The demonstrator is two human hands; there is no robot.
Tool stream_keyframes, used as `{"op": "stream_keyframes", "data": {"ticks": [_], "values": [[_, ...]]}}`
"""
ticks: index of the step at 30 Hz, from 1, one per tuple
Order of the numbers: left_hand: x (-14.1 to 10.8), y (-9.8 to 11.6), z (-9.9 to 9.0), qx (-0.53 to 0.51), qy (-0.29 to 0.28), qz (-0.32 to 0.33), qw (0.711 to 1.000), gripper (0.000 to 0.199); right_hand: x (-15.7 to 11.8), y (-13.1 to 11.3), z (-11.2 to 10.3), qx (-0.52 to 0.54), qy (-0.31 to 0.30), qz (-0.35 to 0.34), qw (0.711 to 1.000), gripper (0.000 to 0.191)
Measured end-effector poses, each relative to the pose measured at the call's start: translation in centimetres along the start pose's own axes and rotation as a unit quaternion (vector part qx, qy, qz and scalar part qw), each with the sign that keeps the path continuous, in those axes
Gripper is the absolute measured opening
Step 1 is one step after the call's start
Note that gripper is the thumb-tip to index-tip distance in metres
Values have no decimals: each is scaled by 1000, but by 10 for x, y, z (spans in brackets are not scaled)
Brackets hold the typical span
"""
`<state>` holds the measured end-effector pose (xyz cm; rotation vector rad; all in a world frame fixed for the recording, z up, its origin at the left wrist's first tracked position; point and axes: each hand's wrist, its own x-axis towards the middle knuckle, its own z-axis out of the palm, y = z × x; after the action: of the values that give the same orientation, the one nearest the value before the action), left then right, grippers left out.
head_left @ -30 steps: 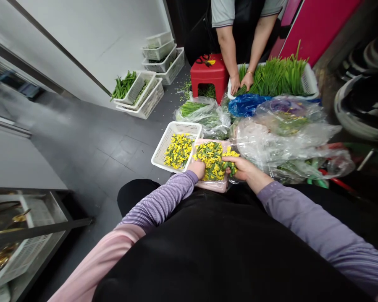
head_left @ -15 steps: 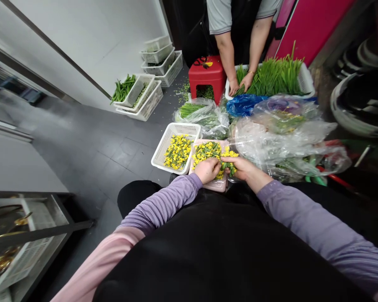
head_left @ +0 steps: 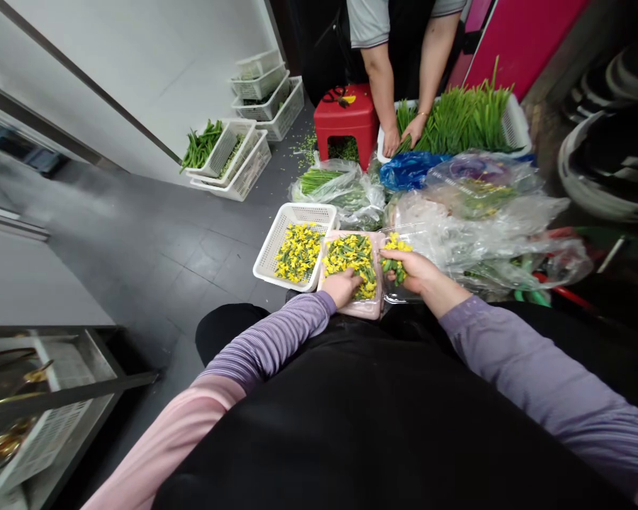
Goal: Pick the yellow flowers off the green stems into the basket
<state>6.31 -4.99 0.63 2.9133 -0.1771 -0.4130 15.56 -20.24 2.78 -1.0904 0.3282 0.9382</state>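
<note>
My right hand (head_left: 415,272) is closed round a small bunch of yellow-flowered green stems (head_left: 396,263), held over a clear plastic lid (head_left: 398,294). Left of it lies a pink tray (head_left: 369,309), filled with the same yellow flowers and green stems (head_left: 351,256). My left hand (head_left: 342,287) is over the tray's near left part, fingertips down at the flowers. Its fingers look drawn together, and whatever they may hold is hidden. Beside the tray, on the left, stands a white perforated basket (head_left: 269,258) holding more loose yellow flowers (head_left: 299,253).
Beyond lie plastic bags (head_left: 441,227) of greens and a blue bag (head_left: 409,170). A red stool (head_left: 345,117) carries scissors. A co-worker's hands (head_left: 404,134) handle green stalks in a white crate (head_left: 518,131). Stacked baskets (head_left: 244,177) stand by the wall; a metal rack (head_left: 101,386) is at left.
My left hand has come away from the bunch, down and left onto the tray's flowers. My right hand, still holding the bunch, has shifted slightly right and up. The view has tilted slightly.
</note>
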Motion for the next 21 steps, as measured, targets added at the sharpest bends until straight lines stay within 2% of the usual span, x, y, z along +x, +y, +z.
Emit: {"op": "stream_keyframes", "data": {"ticks": [2,3,6,8,11,14,17,21], "values": [[3,6,10,-14,-17,49,999,25,0,0,0,-22,9,-3,1000,7],[5,8,13,-30,-20,49,998,23,-1,1,0,-34,11,-4,999,6],[17,4,14,-139,13,-9,990,19,-1,6,-1,-72,14,-18,997,7],[23,-5,7,-268,34,-79,960,15,1,10,-1,-114,21,-44,992,14],[26,-19,-9,-445,14,-185,876,15,6,18,-1,-183,24,-74,980,21],[22,-25,-22,-531,-4,-222,818,14,11,28,3,-214,4,-74,974,23],[19,-24,-28,-570,-4,-220,792,12,14,35,9,-221,-25,-77,972,27],[17,-21,-36,-567,-4,-219,794,13,16,35,17,-243,-22,-84,966,33]]}}
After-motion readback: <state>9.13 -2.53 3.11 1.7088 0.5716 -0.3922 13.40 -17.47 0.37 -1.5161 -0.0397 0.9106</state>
